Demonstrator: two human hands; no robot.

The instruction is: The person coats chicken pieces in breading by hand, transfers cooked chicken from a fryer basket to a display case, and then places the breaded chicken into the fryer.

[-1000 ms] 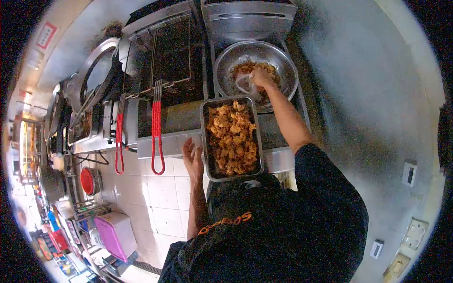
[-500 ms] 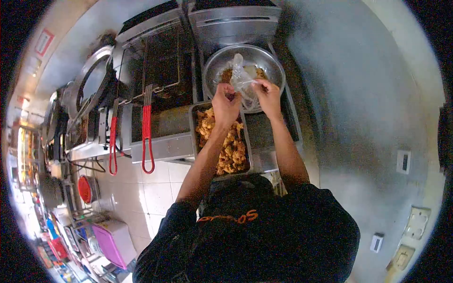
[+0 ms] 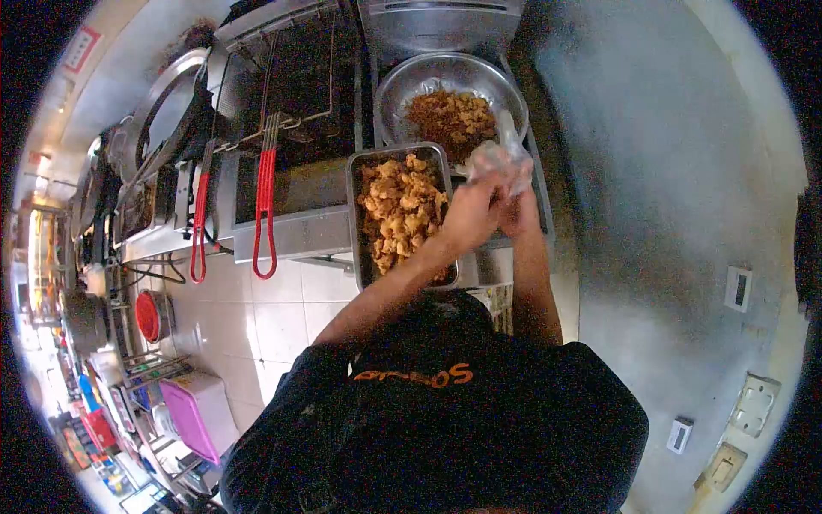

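A crumpled clear plastic bag or glove [image 3: 507, 154] is bunched between my hands at the lower right rim of a round steel bowl [image 3: 398, 81]. My left hand [image 3: 473, 210] is closed on the plastic. Close beside it on the right, my right hand [image 3: 519, 210] is partly covered by the plastic, and its fingers are too blurred to make out. Brown crumbly food with paler pieces [image 3: 449, 120] lies in the bowl. Below the bowl, a rectangular metal tray [image 3: 353, 227] holds golden fried pieces [image 3: 401, 206].
Left of the bowl is a fryer [image 3: 300, 86] with two red-handled baskets [image 3: 266, 206]. A wok-like pan [image 3: 175, 111] stands farther left. A metal wall [image 3: 634, 171] rises on the right. A red basket [image 3: 150, 317] and a pink-lidded box [image 3: 188, 420] are at lower left.
Both hands have moved right and down from over the bowl, drawing together with the plastic. More of the food in the bowl and tray now shows. The camera view has shifted slightly.
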